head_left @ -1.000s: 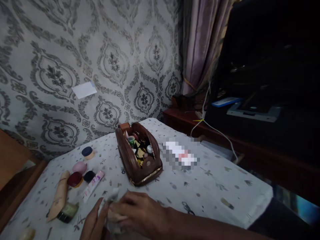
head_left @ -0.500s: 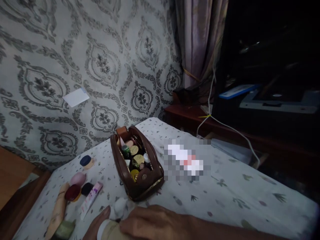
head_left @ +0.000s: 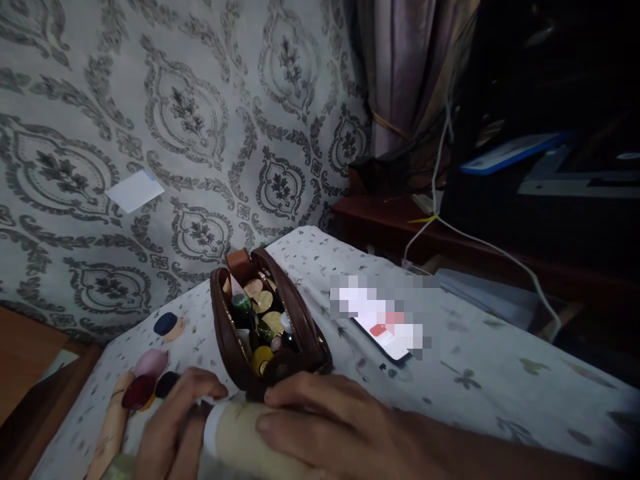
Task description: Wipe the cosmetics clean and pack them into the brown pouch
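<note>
My right hand (head_left: 330, 420) grips a cream cylindrical container (head_left: 237, 433) with a white end, low in the view. The container lies tilted, its white end toward the left. Beside that end, my left hand (head_left: 175, 420) has its fingers curled; what they hold, if anything, is hidden. A small white tuft, like cotton, shows partly past the left fingertips. Just beyond both hands stands an unzipped brown toiletry bag (head_left: 227, 340), full of small bottles and jars with gold, green and yellow lids.
Left on the patterned cloth (head_left: 200, 310) lie a dark-lidded jar (head_left: 167, 325), a pink egg-shaped item (head_left: 151, 363), a red-lidded jar (head_left: 137, 392) and a peach tube (head_left: 111, 427). A lit phone (head_left: 393, 343), partly pixelated, lies right of the bag. White cables (head_left: 480, 233) hang at right.
Both hands and the cream container have risen further into view. My left hand now covers the pink-and-white tube and most of the white tuft. The view has shifted slightly.
</note>
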A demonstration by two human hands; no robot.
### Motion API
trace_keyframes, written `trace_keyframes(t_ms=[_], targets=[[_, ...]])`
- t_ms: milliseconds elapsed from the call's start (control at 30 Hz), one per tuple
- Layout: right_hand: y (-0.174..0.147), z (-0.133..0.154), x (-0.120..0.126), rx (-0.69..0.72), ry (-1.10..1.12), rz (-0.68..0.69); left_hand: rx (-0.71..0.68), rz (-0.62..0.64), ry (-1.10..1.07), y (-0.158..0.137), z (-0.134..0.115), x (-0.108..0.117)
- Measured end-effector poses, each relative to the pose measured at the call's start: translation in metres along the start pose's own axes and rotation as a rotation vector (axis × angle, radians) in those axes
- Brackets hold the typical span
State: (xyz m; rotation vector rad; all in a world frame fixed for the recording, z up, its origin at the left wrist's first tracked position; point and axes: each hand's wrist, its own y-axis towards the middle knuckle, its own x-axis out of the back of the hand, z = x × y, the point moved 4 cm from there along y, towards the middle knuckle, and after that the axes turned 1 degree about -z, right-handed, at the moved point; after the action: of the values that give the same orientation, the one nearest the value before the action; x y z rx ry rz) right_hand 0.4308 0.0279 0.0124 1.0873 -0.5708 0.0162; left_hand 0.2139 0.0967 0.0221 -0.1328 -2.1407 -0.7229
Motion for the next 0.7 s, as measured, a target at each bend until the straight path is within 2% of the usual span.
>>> trace_keyframes(t_ms=[67, 167, 333, 533, 700], targets=[[0.000, -0.004, 0.004, -0.025, 0.034, -0.022, -0.077, -0.021, 0.066, 0.020, -0.012, 0.008], [0.002, -0.009, 0.011, -0.088, 0.128, -0.056, -0.200, -0.012, 0.128, 0.053, -0.023, 0.010], [0.007, -0.016, 0.029, -0.238, 0.138, -0.140, -0.325, -0.065, 0.332, 0.111, -0.021, 0.003], [0.031, -0.048, 0.049, -0.411, 0.053, -0.266, -0.360, 0.198, 0.639, 0.155, -0.011, -0.012], [0.071, -0.091, 0.050, -0.388, -0.069, -0.292, -0.352, 0.328, 0.728, 0.161, -0.008, -0.018]])
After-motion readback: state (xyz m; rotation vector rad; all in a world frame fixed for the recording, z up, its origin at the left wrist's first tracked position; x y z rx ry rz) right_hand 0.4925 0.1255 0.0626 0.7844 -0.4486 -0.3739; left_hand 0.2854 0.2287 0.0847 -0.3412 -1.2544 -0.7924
